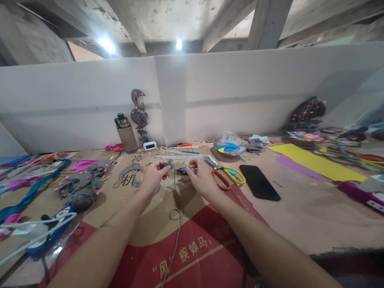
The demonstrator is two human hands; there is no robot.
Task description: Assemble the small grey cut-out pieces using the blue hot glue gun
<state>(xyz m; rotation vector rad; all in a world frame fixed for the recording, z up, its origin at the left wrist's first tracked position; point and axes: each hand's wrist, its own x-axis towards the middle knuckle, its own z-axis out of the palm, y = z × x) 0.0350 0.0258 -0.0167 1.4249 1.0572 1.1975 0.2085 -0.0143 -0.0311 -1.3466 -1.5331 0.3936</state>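
Over the cardboard sheet (pixel 117 208), my left hand (pixel 156 176) pinches a small greenish piece (pixel 169 164) between thumb and fingertips. A thin grey cord (pixel 180 224) hangs down from near it, loops once and runs toward me across the red print. My right hand (pixel 200 177), facing it a short gap away, has its fingers closed on a small dark bluish thing (pixel 182 171), too small to name. Just right of that hand lie scissors (pixel 229 178) with red and yellow handles. A curved grey felt-like piece (pixel 131 175) rests left of my left hand.
A black phone (pixel 259 183) lies at right, near yellow paper (pixel 318 162). Behind my hands stand a bottle (pixel 127 136), a small white clock-like device (pixel 149 145) and a bowl (pixel 229 149). Grey pieces with pink dots (pixel 81 182) and a blue power strip (pixel 51 236) sit at left.
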